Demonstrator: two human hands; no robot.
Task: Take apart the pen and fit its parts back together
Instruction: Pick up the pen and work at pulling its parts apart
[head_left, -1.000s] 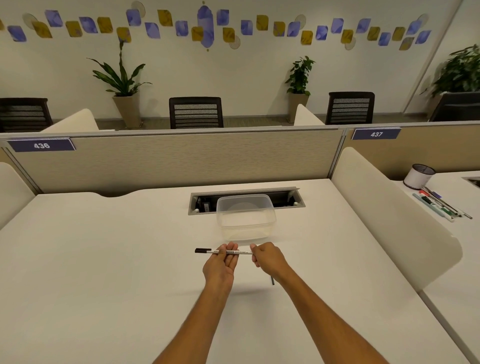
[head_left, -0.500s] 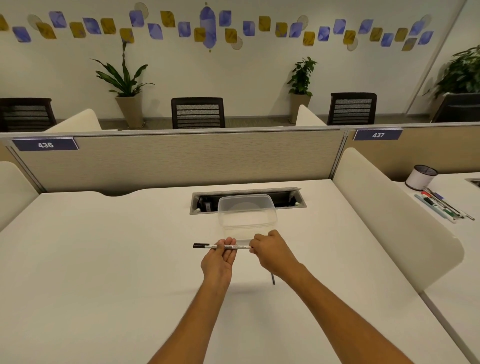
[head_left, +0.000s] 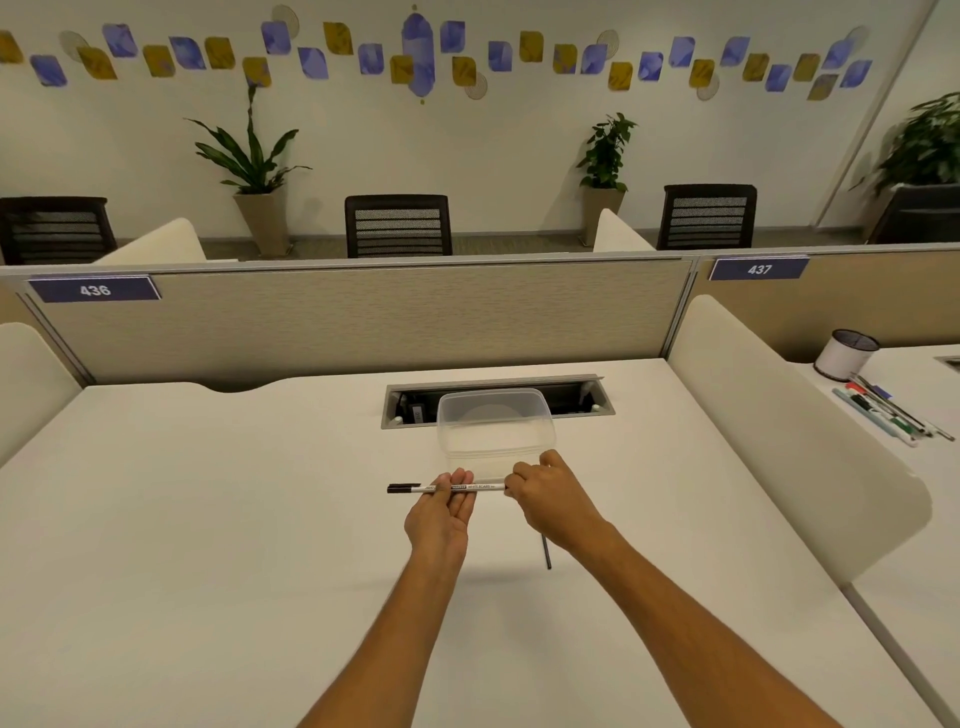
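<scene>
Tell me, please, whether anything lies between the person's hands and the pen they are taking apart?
Nothing visible does. The left hand grips the pen mid-barrel and the right hand closes over its right end. The clear container sits behind them, and a thin dark part lies on the desk.

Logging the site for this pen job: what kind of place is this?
Most likely an open-plan office: numbered desk partitions, mesh-back office chairs beyond them, and a white desk with a cable tray.
</scene>
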